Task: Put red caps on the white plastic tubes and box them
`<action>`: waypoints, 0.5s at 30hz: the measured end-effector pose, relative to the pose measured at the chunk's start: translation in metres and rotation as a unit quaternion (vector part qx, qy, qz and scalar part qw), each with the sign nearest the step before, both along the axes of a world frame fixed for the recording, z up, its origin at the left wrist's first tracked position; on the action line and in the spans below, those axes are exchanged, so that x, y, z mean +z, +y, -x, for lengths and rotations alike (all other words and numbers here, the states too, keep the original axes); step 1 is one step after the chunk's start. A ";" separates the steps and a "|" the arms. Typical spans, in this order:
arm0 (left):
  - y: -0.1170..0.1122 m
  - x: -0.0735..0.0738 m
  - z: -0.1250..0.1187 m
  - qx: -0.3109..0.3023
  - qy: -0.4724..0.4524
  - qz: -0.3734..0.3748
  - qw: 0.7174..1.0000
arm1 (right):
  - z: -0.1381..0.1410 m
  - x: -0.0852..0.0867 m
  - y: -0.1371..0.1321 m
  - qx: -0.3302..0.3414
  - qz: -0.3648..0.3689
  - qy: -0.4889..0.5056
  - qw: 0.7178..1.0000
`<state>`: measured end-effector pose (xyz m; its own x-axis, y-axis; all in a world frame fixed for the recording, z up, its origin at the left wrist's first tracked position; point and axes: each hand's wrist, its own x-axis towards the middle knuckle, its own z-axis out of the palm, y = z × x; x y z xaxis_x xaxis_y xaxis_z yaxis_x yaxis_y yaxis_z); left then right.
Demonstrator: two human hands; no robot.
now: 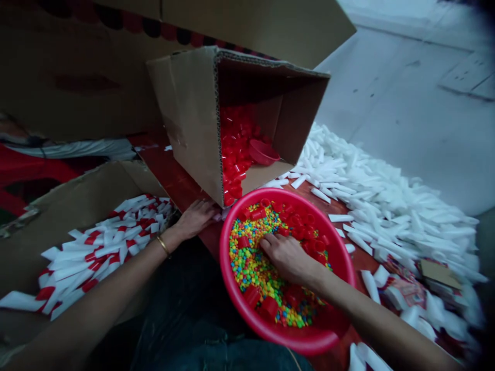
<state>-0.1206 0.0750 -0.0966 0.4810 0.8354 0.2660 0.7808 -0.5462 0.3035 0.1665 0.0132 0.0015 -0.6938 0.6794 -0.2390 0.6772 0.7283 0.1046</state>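
Glossy red plastic covers the short, open-mouthed cup-shaped caps (269,307) lying among small, rounded multicoloured pellets (247,263) in a round pinkish-red plastic basin (225,252). My right hand (288,257) is the nearer grip: its fingers dip into the pellets, with one cap just beyond the knuckles and a cluster ahead and to the right, their axes tilted every which way. The dim light and buried fingertips mean I can't tell whether that grip has anything. My left hand (198,219) rests outside the basin, by the lower edge of a brown corrugated cardboard box (189,113) on the reddish counter (154,159); whether it pinches something there I can't tell. Smooth, matte white tapered tubes (359,185) heap up beyond the basin on the right.
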 end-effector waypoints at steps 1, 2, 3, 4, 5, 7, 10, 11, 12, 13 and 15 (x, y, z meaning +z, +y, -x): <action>-0.001 -0.003 0.002 0.014 -0.014 -0.002 1.000 | 0.002 0.000 0.001 -0.009 0.026 0.008 1.000; -0.002 -0.006 0.004 0.032 -0.029 -0.005 0.999 | 0.002 -0.001 0.002 -0.027 0.054 0.030 0.998; -0.003 -0.009 0.006 0.055 -0.045 -0.008 0.997 | 0.001 -0.002 0.004 -0.053 0.084 0.065 0.993; -0.005 -0.013 0.009 0.084 -0.064 -0.013 0.994 | -0.002 -0.003 0.005 -0.087 0.116 0.113 0.983; -0.008 -0.016 0.011 0.118 -0.084 -0.020 0.989 | -0.007 -0.005 0.006 -0.123 0.154 0.174 0.965; -0.016 -0.019 0.014 0.189 -0.123 -0.037 0.974 | -0.016 -0.007 0.006 -0.187 0.240 0.315 0.899; -0.035 -0.007 0.007 0.262 -0.174 -0.053 0.948 | -0.027 -0.008 0.002 -0.247 0.355 0.469 0.770; -0.042 0.003 0.001 0.275 -0.193 -0.054 0.940 | -0.029 -0.007 0.000 -0.256 0.380 0.495 0.739; -0.050 0.016 -0.006 0.277 -0.214 -0.050 0.935 | -0.030 -0.006 -0.002 -0.261 0.393 0.514 0.716; -0.058 0.031 -0.015 0.263 -0.234 -0.040 0.935 | -0.030 -0.004 -0.003 -0.261 0.394 0.532 0.703; -0.071 0.064 -0.036 0.180 -0.254 -0.001 0.950 | -0.029 -0.001 -0.006 -0.251 0.365 0.565 0.696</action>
<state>-0.0850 0.0038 -0.0321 -0.0267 0.9206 0.3897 0.6701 -0.2728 0.6904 0.1956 0.0075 0.0009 -0.4377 0.8877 -0.1427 0.2154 -0.0506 -0.9752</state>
